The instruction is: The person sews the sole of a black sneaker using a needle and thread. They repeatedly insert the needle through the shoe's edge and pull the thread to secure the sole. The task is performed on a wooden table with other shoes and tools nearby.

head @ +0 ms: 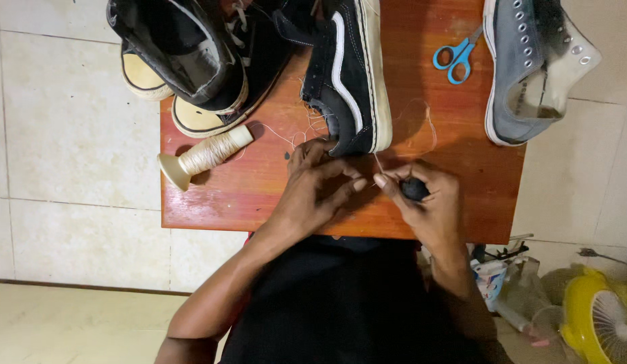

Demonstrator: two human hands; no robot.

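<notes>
Resting on orange wooden table (pixel 259 195) | pale tiled floor (pixel 71 135) | left hand (pixel 313 185) fingers spread on black shoe (pixel 350 74) | right hand (pixel 424 199) grip pinching dark tool (pixel 414 189)

The surface (pixel 259 195) is reddish-brown wood grain. On it, the middle shoe (pixel 350 74) is black with a white side stripe and cream sole. The far-left shoes (pixel 192 61) are black with cream soles, the far-right shoe (pixel 529 67) grey with white trim. The scissors (pixel 457 55) have blue handles; the thread spool (pixel 205 155) is cream. The floor (pixel 64 135) is pale beige tile.
</notes>
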